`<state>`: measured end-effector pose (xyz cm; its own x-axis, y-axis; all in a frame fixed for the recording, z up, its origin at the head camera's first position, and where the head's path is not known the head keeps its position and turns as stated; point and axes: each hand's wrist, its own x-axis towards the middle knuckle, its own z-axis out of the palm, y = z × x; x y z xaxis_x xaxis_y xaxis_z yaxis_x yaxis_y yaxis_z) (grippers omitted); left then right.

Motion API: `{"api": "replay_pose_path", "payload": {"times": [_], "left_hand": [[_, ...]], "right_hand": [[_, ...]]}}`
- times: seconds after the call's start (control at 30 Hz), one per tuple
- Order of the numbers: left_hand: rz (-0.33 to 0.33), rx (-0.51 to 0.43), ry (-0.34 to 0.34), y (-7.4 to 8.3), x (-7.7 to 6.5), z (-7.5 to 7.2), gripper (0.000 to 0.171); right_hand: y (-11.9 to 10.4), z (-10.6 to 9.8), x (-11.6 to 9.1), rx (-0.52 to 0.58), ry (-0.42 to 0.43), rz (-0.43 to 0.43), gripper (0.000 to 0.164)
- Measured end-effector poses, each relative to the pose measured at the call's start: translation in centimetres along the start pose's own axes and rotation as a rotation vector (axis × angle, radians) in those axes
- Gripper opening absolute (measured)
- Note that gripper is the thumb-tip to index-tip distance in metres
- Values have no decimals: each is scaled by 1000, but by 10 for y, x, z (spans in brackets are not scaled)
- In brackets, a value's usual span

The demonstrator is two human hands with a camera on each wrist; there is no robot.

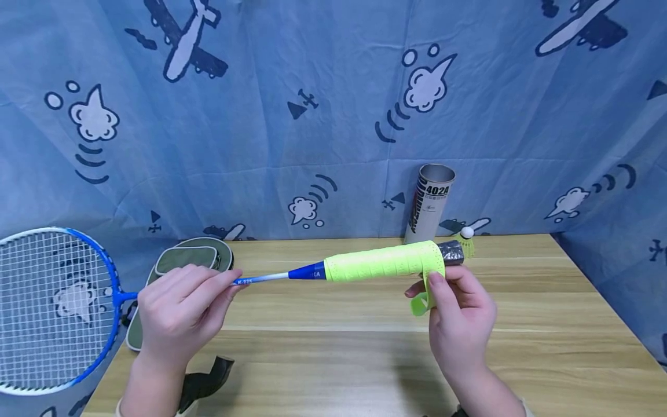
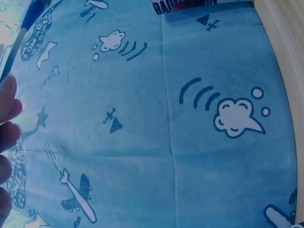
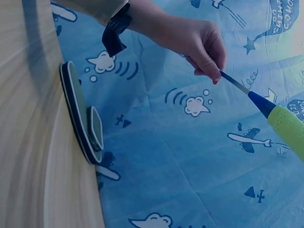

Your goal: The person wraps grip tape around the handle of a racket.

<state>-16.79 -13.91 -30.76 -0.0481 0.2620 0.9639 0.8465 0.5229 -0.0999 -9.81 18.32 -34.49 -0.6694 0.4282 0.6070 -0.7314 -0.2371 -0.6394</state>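
Note:
A blue and white badminton racket [image 1: 271, 277] is held level above the table, its strung head out to the left. My left hand [image 1: 184, 304] pinches the thin shaft; its fingertips [image 2: 8, 135] show at the left edge of the left wrist view. Yellow-green grip tape [image 1: 380, 262] is wound around most of the handle, and the handle's black end [image 1: 451, 252] shows bare. With thumb and fingers, my right hand [image 1: 464, 327] pinches the tape's loose strip, which hangs just below the black end. The right wrist view shows the left hand [image 3: 202, 50] on the shaft, but not the right hand.
Behind the left hand lies a green case [image 1: 187, 259] with pale piping. A tall printed tube [image 1: 429, 202] stands at the wooden table's [image 1: 333, 359] back edge, beside a yellow shuttlecock [image 1: 466, 242] with a white tip. A blue patterned curtain [image 1: 333, 133] hangs behind.

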Motion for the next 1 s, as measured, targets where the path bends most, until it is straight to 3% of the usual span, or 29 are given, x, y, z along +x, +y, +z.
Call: {"api": "replay_pose_path", "payload": {"times": [0.2, 0.37, 0.53, 0.73, 1.0], "left_hand": [[-4, 51, 28, 1, 1, 3, 38], [-30, 109, -3, 1, -1, 1, 38], [-25, 73, -29, 1, -2, 0, 39], [-27, 45, -116, 1, -3, -4, 38], [-11, 25, -101, -1, -3, -5, 37]], "right_hand": [[1, 0, 0, -14, -3, -17, 13], [1, 0, 0, -56, 12, -23, 12], [2, 0, 0, -14, -14, -28, 14], [1, 2, 0, -37, 28, -32, 7], [2, -1, -1, -46, 31, -37, 7]]}}
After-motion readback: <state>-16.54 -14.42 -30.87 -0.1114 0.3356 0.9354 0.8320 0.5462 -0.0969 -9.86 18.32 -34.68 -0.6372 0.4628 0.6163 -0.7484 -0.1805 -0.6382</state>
